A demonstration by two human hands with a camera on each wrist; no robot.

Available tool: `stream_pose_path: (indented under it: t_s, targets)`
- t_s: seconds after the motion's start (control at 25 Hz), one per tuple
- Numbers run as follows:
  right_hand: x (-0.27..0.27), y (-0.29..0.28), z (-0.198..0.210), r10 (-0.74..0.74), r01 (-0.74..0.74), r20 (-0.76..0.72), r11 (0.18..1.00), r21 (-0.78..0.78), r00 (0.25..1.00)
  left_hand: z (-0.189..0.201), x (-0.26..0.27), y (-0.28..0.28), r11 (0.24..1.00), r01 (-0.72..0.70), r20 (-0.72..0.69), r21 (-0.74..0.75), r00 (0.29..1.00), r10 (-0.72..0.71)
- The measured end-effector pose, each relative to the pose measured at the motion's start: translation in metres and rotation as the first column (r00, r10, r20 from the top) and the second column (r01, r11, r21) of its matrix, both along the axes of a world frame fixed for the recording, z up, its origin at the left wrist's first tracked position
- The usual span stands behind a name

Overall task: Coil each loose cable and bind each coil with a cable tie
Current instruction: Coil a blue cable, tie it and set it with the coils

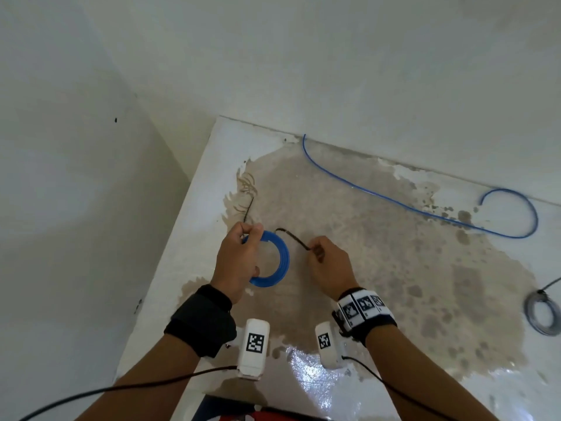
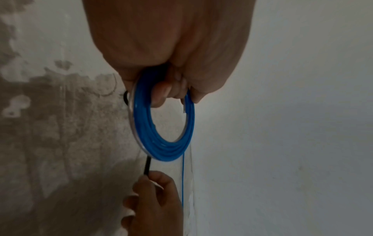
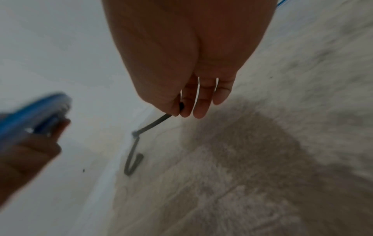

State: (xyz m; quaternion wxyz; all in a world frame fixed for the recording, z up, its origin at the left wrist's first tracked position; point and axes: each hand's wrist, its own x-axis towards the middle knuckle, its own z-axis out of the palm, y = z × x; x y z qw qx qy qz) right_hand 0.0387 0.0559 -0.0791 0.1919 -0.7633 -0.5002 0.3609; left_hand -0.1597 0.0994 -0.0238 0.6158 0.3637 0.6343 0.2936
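The blue coil (image 1: 271,260) sits in your left hand (image 1: 239,256), raised above the worktop (image 1: 394,268) near its left edge; your fingers (image 2: 161,94) curl through the ring and the thumb clamps its top. From that pinch a black cable tie (image 1: 293,237) arcs across to your right hand (image 1: 329,265), whose grip is closed on the tie's other end between thumb and forefinger (the remaining fingers hang straight in the right wrist view). A loose blue cable (image 1: 425,208) trails along the worktop's far edge and hooks back at the right. A grey coil (image 1: 543,312) lies at the right border, well apart from both hands. The worktop's white coating is worn to bare patches.
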Motion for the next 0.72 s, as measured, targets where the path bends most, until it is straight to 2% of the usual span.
stream_pose_path:
  t_s: [0.12, 0.2, 0.44, 0.6, 0.72]
  targets:
    - [0.028, -0.034, 0.034, -0.223, 0.229, -0.184, 0.973, 0.009, 0.957, 0.005, 0.028, -0.002, 1.000, 0.021, 0.019, 0.010, 1.000, -0.021]
    - [0.045, -0.056, 0.064, -0.263, 0.287, -0.316, 0.957, 0.034, 0.912, 0.012, 0.056, -0.008, 0.999, 0.050, 0.019, 0.018, 0.999, -0.051]
    - [0.114, -0.122, 0.139, -0.074, 0.218, -0.438, 0.932, 0.288, 0.896, 0.035, 0.171, -0.043, 0.991, 0.106, -0.020, 0.079, 0.994, -0.105]
    - [0.174, -0.158, 0.153, -0.037, 0.222, -0.482, 0.916, 0.335, 0.876, 0.058, 0.249, -0.083, 0.983, 0.091, -0.053, 0.157, 0.995, -0.084]
    - [0.212, -0.174, 0.150, -0.062, 0.240, -0.465, 0.911, 0.335, 0.883, 0.072, 0.296, -0.109, 0.978, 0.068, -0.054, 0.199, 0.997, -0.058]
